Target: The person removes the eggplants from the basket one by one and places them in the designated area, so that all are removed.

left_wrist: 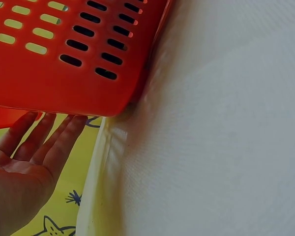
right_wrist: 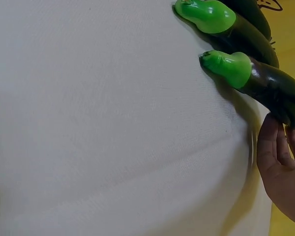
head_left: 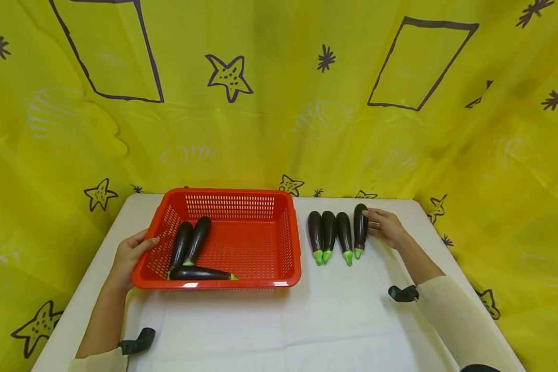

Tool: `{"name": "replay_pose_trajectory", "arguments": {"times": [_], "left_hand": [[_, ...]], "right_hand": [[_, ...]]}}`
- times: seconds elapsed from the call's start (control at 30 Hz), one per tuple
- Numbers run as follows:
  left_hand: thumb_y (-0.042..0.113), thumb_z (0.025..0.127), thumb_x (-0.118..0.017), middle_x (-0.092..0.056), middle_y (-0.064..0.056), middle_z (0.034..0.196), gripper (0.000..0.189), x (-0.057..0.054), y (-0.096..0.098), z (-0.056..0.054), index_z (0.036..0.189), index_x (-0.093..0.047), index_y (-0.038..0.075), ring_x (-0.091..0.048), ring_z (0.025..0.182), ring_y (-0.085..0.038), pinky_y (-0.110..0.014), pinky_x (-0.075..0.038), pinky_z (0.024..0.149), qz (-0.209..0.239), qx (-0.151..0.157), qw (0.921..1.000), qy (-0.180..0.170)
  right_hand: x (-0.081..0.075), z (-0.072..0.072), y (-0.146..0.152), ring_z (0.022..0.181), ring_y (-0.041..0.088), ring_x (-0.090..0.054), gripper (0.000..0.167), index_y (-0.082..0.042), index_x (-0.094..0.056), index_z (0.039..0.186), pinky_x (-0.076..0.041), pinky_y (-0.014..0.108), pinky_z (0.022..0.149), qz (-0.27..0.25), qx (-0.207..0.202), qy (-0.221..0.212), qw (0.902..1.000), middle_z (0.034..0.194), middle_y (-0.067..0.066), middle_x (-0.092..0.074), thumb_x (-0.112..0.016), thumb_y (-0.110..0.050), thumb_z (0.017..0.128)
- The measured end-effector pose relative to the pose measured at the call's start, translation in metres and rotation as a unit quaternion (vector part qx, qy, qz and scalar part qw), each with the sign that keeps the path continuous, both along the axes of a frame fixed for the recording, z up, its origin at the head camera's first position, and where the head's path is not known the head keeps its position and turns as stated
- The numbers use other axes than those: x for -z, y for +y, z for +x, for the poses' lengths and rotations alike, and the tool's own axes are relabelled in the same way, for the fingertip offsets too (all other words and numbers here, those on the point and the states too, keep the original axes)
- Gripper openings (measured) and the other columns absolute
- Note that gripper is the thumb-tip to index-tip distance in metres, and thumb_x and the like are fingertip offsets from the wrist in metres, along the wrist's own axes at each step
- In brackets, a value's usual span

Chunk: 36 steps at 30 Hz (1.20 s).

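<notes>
My left hand (head_left: 129,256) holds the left rim of a red plastic basket (head_left: 288,243), thumb over the top. In the left wrist view its fingers (left_wrist: 64,142) reach up under the rim. Inside the basket lie three dark eggplants with green stem ends: two slanting at the left, and one eggplant (head_left: 202,273) lying crosswise along the near wall. My right hand (head_left: 387,227) touches the right side of the rightmost eggplant (head_left: 360,227) on the table, near its far end. In the right wrist view the extended fingers (right_wrist: 268,135) meet that eggplant's dark body.
Left of that eggplant, three more eggplants (head_left: 328,232) lie in a row, green ends towards me. A white cloth covers the table (head_left: 279,325). A yellow patterned curtain (head_left: 269,129) surrounds it at the back and sides.
</notes>
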<state>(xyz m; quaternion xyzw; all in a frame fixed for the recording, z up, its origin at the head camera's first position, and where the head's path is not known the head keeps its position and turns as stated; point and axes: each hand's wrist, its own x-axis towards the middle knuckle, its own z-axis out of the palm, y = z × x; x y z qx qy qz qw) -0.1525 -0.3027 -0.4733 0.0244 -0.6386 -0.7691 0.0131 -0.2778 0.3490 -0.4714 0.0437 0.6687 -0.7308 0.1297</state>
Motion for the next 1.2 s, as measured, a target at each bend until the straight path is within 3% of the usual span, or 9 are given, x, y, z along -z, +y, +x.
{"name": "replay_pose_trajectory", "arguments": {"times": [0.27,0.8,0.97,1.2], "left_hand": [[0.007,0.107,-0.058,-0.073,0.004,0.106,0.027,0.002,0.0,0.0,0.121,-0.075,0.023,-0.074,0.089,-0.014,-0.031,-0.064,0.074,0.009,0.001,1.0,0.0],[0.008,0.107,-0.058,-0.074,0.004,0.107,0.027,0.002,0.0,0.001,0.124,-0.073,0.022,-0.074,0.09,-0.014,-0.031,-0.064,0.075,0.014,0.004,0.9999,0.0],[0.008,0.108,-0.057,-0.074,0.004,0.107,0.027,0.002,0.0,0.001,0.125,-0.073,0.021,-0.074,0.09,-0.014,-0.031,-0.064,0.074,0.012,0.004,0.9999,0.004],[0.008,0.108,-0.057,-0.074,0.004,0.108,0.027,0.002,0.0,0.001,0.125,-0.073,0.022,-0.074,0.09,-0.014,-0.031,-0.064,0.075,0.014,0.005,0.9999,0.004]], "right_hand": [[0.007,-0.005,-0.005,0.094,0.007,-0.068,0.062,0.02,-0.029,0.151,-0.058,0.023,0.085,0.038,0.002,0.007,0.9992,0.101,-0.004,-0.068,-0.058,-0.013,0.109],[0.011,-0.004,-0.013,0.083,0.003,-0.067,0.061,0.02,-0.046,0.143,-0.059,0.018,0.077,0.152,0.035,0.038,0.9871,0.094,-0.008,-0.069,-0.068,-0.022,0.104],[0.01,-0.003,-0.014,0.084,0.004,-0.066,0.066,0.02,-0.043,0.146,-0.059,0.019,0.077,0.172,0.031,0.041,0.9838,0.104,-0.002,-0.068,-0.07,-0.022,0.103],[0.007,0.002,-0.017,0.084,0.004,-0.066,0.066,0.018,-0.045,0.146,-0.059,0.02,0.077,0.206,0.031,0.051,0.9768,0.128,0.018,-0.064,-0.071,-0.023,0.102]]}}
